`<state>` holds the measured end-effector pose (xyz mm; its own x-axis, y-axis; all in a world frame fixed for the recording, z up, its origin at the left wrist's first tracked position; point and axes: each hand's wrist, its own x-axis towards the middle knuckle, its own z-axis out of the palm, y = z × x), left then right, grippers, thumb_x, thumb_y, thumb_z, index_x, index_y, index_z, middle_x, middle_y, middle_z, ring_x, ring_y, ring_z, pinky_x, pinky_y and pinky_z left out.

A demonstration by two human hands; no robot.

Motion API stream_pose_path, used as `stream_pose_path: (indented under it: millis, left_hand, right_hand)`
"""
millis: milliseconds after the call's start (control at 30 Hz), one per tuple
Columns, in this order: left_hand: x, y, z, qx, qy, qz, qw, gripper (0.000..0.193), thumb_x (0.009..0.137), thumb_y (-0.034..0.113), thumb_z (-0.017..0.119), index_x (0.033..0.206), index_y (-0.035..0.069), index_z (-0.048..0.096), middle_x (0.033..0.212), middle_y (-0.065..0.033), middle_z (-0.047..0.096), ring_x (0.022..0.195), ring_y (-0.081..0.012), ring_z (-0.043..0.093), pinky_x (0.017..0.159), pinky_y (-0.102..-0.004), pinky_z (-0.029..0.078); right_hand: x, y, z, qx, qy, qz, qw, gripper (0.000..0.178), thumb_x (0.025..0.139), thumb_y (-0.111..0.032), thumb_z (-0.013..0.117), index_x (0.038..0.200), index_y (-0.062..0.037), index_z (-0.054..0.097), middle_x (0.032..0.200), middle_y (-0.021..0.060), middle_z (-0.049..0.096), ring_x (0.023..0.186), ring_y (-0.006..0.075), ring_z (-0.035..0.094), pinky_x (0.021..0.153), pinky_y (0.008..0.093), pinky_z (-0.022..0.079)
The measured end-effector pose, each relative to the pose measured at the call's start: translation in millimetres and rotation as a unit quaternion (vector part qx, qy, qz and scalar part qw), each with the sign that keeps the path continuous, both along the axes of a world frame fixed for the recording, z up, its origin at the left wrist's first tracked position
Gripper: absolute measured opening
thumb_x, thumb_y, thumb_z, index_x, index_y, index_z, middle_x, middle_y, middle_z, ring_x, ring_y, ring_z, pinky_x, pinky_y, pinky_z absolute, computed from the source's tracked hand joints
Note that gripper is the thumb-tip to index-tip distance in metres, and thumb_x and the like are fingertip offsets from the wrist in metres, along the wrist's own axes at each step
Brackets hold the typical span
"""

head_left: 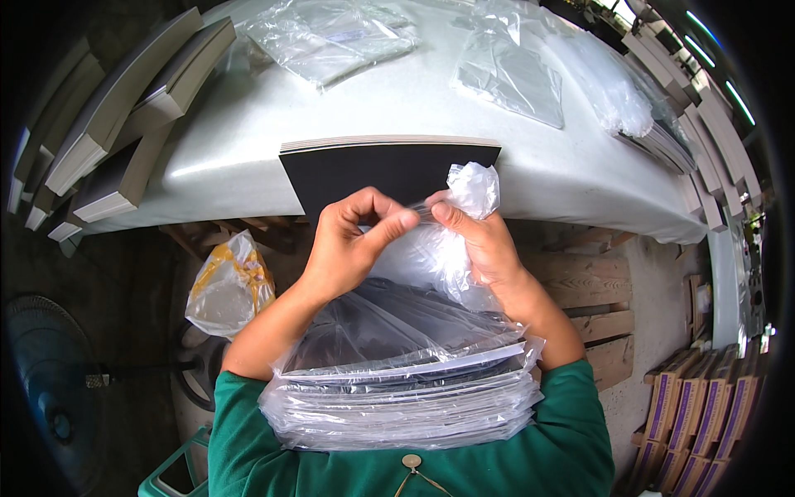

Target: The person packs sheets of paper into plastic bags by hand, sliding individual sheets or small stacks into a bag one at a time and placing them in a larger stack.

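Against my body rests a large clear plastic bag (414, 319) that holds a stack of thin, flat, plastic-wrapped pieces (406, 406), the top one dark. My right hand (484, 248) is closed round the bag's gathered neck, and a crumpled bunch of plastic (474, 189) sticks out above the fist. My left hand (352, 240) pinches thumb and forefinger together on a thin clear strand (424, 209) that stretches to the bag's neck. Whether the strand is a tie or part of the bag is too small to tell. Behind my hands a flat black stack with pale edges (331, 170) leans at the table's edge.
A white-covered table (397, 108) curves across ahead, bearing clear plastic bags (331, 41) and thick dark-covered blocks (174, 79) at the left. Similar blocks stand far right. Below are a wooden pallet (592, 282), stacked cartons (696, 406), a fan (50, 373) and a plastic bag with orange tape (232, 286).
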<state>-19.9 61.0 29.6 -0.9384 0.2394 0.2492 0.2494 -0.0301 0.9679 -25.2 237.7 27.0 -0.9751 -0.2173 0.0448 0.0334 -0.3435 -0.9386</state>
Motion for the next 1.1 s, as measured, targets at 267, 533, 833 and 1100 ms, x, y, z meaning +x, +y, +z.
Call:
stream_pose_path:
  millis: [267,533,833,1100]
  left_hand:
    - [-1,-2,5,-0.179,0.126,0.044,0.975,0.025,0.086,0.019,0.054,0.070,-0.001,0.058,0.057,-0.0023,0.050,0.054,-0.0098,0.042,0.057,-0.0231,0.036]
    - [-4,0,1,-0.050,0.117,0.055,0.990,0.026,0.087,0.023,0.051,0.070,0.003,0.057,0.055,-0.0054,0.053,0.053,-0.0166,0.048,0.060,-0.0276,0.038]
    - [0,-21,-1,-0.232,-0.044,-0.413,0.880,0.031,0.079,0.028,0.062,0.097,0.003,0.061,0.086,-0.0074,0.063,0.077,-0.0143,0.056,0.073,-0.0275,0.044]
    - [-10,-65,-11,-0.164,-0.162,-0.308,0.923,0.028,0.078,0.030,0.063,0.084,0.003,0.060,0.072,-0.0005,0.059,0.066,-0.0079,0.052,0.064,-0.0266,0.045]
  right_hand:
    - [-1,-3,-5,-0.088,-0.048,0.069,0.993,0.028,0.076,-0.022,0.064,0.093,-0.0037,0.052,0.082,0.0031,0.055,0.076,0.0119,0.053,0.068,0.0259,0.043]
    - [5,8,-5,-0.122,-0.032,0.096,0.987,0.030,0.074,-0.015,0.062,0.097,-0.0022,0.049,0.064,0.0010,0.049,0.056,0.0083,0.046,0.051,0.0223,0.037]
    - [-14,68,3,-0.238,-0.077,0.192,0.949,0.019,0.086,-0.019,0.051,0.098,-0.0039,0.055,0.085,0.0054,0.058,0.077,0.0137,0.057,0.067,0.0271,0.047]
    - [-8,83,4,-0.079,-0.126,0.039,0.988,0.031,0.088,-0.034,0.042,0.089,-0.0064,0.056,0.084,0.0087,0.058,0.080,0.0216,0.057,0.076,0.0340,0.045]
